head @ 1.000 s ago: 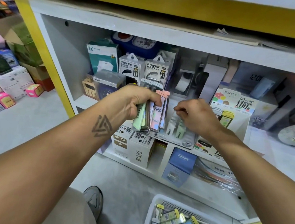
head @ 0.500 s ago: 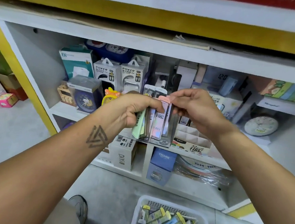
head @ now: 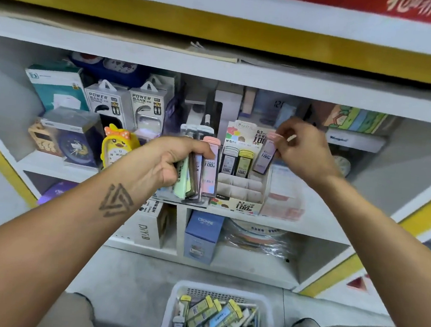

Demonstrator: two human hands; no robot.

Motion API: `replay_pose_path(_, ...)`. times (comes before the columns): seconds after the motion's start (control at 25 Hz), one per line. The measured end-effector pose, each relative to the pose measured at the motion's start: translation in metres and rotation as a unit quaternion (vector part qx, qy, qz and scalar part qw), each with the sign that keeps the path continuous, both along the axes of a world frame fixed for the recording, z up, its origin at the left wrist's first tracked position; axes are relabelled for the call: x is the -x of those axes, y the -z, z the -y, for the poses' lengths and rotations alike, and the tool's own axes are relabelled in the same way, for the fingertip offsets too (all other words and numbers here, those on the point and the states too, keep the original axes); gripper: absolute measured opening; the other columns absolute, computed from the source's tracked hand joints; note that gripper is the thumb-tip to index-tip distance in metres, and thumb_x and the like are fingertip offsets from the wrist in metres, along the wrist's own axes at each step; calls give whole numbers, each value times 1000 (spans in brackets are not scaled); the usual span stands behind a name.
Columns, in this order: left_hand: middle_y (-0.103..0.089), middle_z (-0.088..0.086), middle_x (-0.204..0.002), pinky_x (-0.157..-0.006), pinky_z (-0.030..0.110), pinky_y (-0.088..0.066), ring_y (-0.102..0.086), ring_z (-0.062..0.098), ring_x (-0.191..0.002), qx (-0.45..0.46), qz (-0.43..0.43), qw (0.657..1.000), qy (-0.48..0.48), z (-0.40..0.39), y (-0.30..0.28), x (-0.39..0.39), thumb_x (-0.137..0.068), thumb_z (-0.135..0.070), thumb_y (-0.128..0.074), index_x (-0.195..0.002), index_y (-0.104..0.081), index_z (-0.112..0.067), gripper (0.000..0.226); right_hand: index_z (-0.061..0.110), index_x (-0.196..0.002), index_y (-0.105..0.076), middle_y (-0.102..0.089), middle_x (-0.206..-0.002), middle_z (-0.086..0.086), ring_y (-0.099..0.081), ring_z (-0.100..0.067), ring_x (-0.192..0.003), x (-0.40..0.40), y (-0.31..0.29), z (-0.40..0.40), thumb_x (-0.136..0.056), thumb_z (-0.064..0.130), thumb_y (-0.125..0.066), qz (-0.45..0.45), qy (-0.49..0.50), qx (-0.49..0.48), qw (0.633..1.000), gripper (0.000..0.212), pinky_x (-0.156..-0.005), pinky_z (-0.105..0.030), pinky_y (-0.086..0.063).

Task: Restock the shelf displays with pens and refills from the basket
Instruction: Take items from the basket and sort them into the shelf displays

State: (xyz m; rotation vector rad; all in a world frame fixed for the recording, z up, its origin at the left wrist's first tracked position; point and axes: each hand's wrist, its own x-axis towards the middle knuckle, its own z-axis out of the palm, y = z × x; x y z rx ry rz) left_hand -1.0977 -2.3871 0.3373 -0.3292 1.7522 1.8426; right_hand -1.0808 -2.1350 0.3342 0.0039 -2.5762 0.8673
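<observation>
From the head view, the restocking looks only partly done. The tiered cardboard display (head: 241,189) on the middle shelf (head: 315,227) has just two refill cases, a dark one (head: 229,162) and a yellow one (head: 244,162), standing in its back row, while the front compartments show bare dividers. The right hand (head: 305,150) pinches a pale lilac refill case (head: 265,156) by its pink top, thumb and fingertips curled onto it, and holds it slightly tilted at the right end of that back row, just beside the yellow case; whether its foot is already in a slot I cannot tell. The left hand (head: 169,163) is closed in a firm grip round a fanned bundle of refill cases (head: 199,173), green, brownish and pink among them, held in front of the shelf to the left of the display. So several cases are in hand waiting, and the white basket (head: 176,298) on the floor between the person's feet holds many more mixed packs. Around the display stand power bank boxes (head: 126,103), a yellow duck-shaped clock (head: 117,145), a boxed blue clock (head: 76,135) and a teal box (head: 57,85); a blue carton (head: 202,236) sits on the lower shelf. The display's printed header card (head: 248,137) rises close behind the back row, and the held bundle crowds the left side, so my judgement is that the approach is easiest from above and the right.
</observation>
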Motion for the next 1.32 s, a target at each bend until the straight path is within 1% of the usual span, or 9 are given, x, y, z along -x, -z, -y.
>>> replay_pose_path(0.16, -67, 12, -81, -68, 44, -59, -66, 24, -65, -7, -10, 1000, 16, -15, 2, 0, -81, 2, -68, -87, -68, -5, 9, 16, -93, -64, -69, -83, -3, -68, -22, -77, 6, 15, -5, -95, 21, -67, -7, -21, -49, 999, 6, -73, -41, -58)
replay_pose_path(0.28, -69, 11, -71, -59, 45, -59, -67, 22, -56, -2, -11, 1000, 23, -21, 2, 1, -80, 2, -69, -84, -69, -4, 7, 18, -91, -69, -69, -78, 3, -64, -18, -74, 9, 25, -4, -91, 29, -74, 20, -47, -85, 995, 12, -72, -36, -56)
replay_pose_path(0.52, -68, 11, -60, -50, 43, -58, -66, 21, -47, -8, -8, 999, 39, -24, 5, 0, -81, 3, -68, -81, -68, -3, 6, 10, -90, -75, -76, -90, -7, -67, -29, -80, 3, 28, 5, -92, 11, -62, -33, 17, -217, 975, 13, -70, -39, -56)
replay_pose_path(0.6, -68, 10, -59, -49, 42, -59, -66, 21, -47, -13, -9, 999, 42, -25, 6, -1, -80, 5, -68, -81, -68, -4, 8, 12, -91, -75, -76, -86, -2, -67, -21, -74, 0, 19, 13, -93, 15, -65, 9, -9, -52, 999, 11, -67, -34, -56)
replay_pose_path(0.68, -69, 11, -63, -52, 41, -60, -67, 22, -51, -20, -16, 999, 47, -28, 6, -2, -79, 5, -68, -84, -69, -4, 11, 14, -96, -74, -76, -79, -1, -65, -15, -62, -9, 10, 29, -91, 26, -73, 133, -82, 183, 971, 13, -52, -25, -49)
replay_pose_path(0.72, -69, 11, -66, -55, 41, -60, -67, 22, -53, -23, -19, 998, 52, -31, 7, -3, -78, 6, -68, -86, -69, -5, 12, 15, -99, -73, -76, -77, -3, -63, -14, -59, -12, 8, 35, -89, 30, -76, 169, -104, 236, 951, 19, -47, -23, -45)
replay_pose_path(1.0, -73, 18, -80, -57, 48, -60, -72, 29, -65, -90, 9, 994, 59, -42, 10, -10, -80, 7, -67, -97, -70, -1, 20, 3, -93, -68, -69, -65, -9, -59, -15, -52, -10, 2, 22, -86, 1, -74, 140, -29, 322, 936, 9, -49, -25, -47)
replay_pose_path(1.16, -69, 20, -89, -64, 53, -59, -68, 31, -74, -70, 7, 997, 45, -41, 13, -8, -75, 9, -70, -115, -67, 0, 41, 13, -93, -63, -71, -85, -21, -71, -24, -66, -6, 0, -4, -91, 2, -70, 47, 21, 229, 972, 13, -57, -28, -59)
replay_pose_path(1.32, -69, 20, -91, -67, 53, -59, -68, 30, -75, -63, 5, 997, 37, -42, 13, -9, -75, 8, -71, -115, -68, 0, 42, 15, -97, -64, -70, -80, -5, -72, -19, -69, -3, 12, -6, -91, 10, -71, -27, -20, 36, 999, 10, -66, -41, -63)
